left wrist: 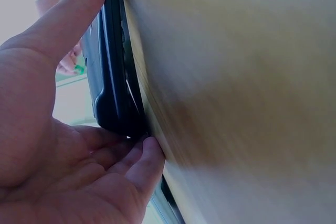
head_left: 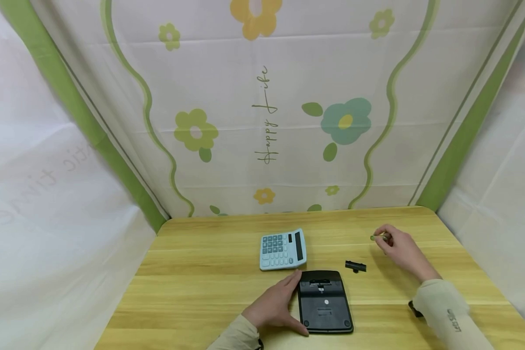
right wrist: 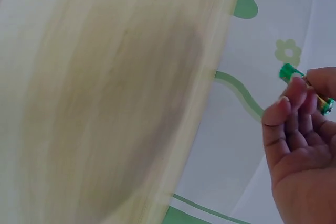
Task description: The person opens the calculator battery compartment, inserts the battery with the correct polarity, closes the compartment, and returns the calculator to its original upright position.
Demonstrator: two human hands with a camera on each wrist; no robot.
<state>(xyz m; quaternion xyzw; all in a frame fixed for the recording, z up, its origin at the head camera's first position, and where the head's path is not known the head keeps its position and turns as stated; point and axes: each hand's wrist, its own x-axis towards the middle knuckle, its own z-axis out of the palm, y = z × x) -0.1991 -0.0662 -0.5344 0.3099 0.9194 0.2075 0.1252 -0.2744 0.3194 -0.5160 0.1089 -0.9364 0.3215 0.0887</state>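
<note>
The overturned calculator (head_left: 323,313) lay on the table (head_left: 179,291), with the left hand (head_left: 276,302) along its left side, fingers at the far corner and thumb at the near one. Behind it and somewhat to the left lay the face-up calculator (head_left: 282,250). The loose cover (head_left: 356,266) rested right of both, just beyond the overturned one's far right corner. Farther right and back, above the table, the battery (head_left: 373,237) sat between the right hand's (head_left: 400,245) thumb and fingers. A curtain (head_left: 232,160) hung behind the table's far edge.
</note>
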